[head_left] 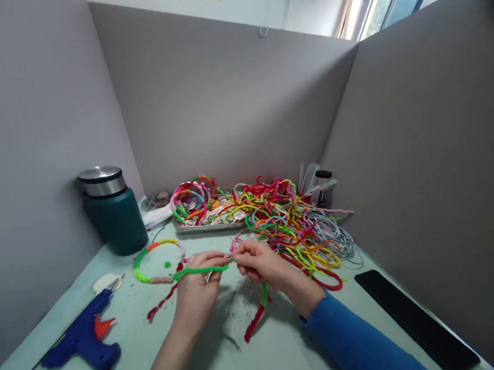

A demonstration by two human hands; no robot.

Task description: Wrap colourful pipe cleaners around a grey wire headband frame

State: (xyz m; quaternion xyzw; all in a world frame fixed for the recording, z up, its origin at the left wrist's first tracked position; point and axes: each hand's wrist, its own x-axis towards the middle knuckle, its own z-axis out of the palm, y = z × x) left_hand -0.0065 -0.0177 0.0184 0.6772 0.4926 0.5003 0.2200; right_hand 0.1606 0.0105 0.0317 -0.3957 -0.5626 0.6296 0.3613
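My left hand [199, 291] is closed, thumb and fingers pinching a pipe cleaner near the middle of the table. A bright green pipe cleaner [202, 270] crosses over the back of its fingers. My right hand [262, 265] meets it fingertip to fingertip, also pinched on a pipe cleaner; the gripped spot is mostly hidden. Below the right hand hangs or lies a green and red length [255, 322]. A twisted red length [164, 302] runs out left of my left hand. Beside that, a multicoloured pipe-cleaner ring [136, 268] rests on the table.
A blue glue gun [81, 337] lies at left, its nozzle by a pale disc [102, 283]. Behind it stands a teal flask [117, 221]. A metal tray [210, 228] holds rings and buttons. Heaped pipe cleaners [274, 205] fill the back right, near a black strip [411, 320].
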